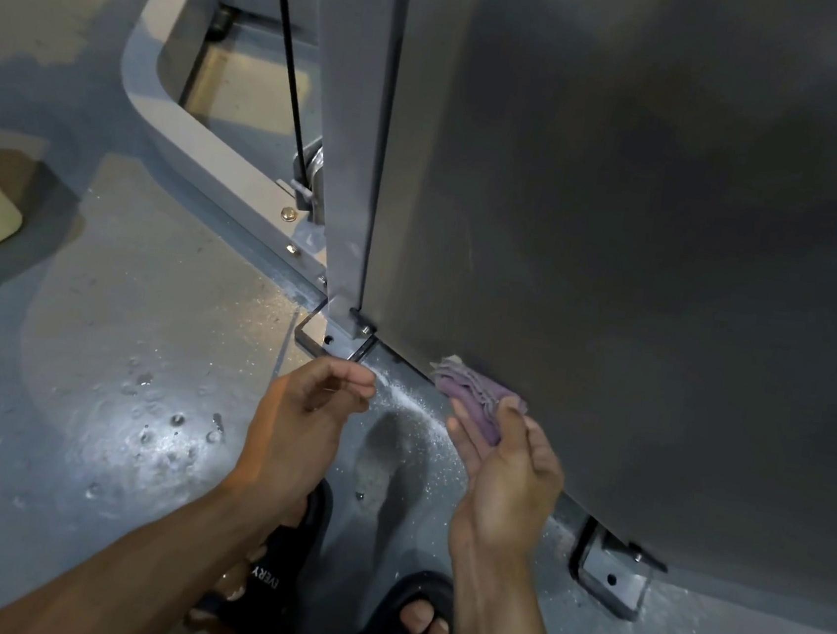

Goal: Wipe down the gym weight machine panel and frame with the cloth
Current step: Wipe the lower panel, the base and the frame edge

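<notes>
The right hand (pixel 504 460) held a bunched purple cloth (pixel 475 397), its fingers (pixel 465 438) curled round it, pressing it against the bottom edge of the dark grey metal panel (pixel 649 212) of the weight machine. The left hand (pixel 301 407) hovered just beside it, fingers loosely curled and grasping nothing, near the grey upright frame post (pixel 353 155) and its bolted foot bracket (pixel 334 341). Wet droplets speckled the grey painted floor (pixel 94 334). Black sandals (pixel 274 585) showed below.

The panel (pixel 649 212) stood right of the frame post (pixel 351 155). The cloth (pixel 475 400), in the right hand (pixel 508 471), lay against the panel's lower edge; the left hand (pixel 303 413) hung beside it, above the floor (pixel 89 385).
</notes>
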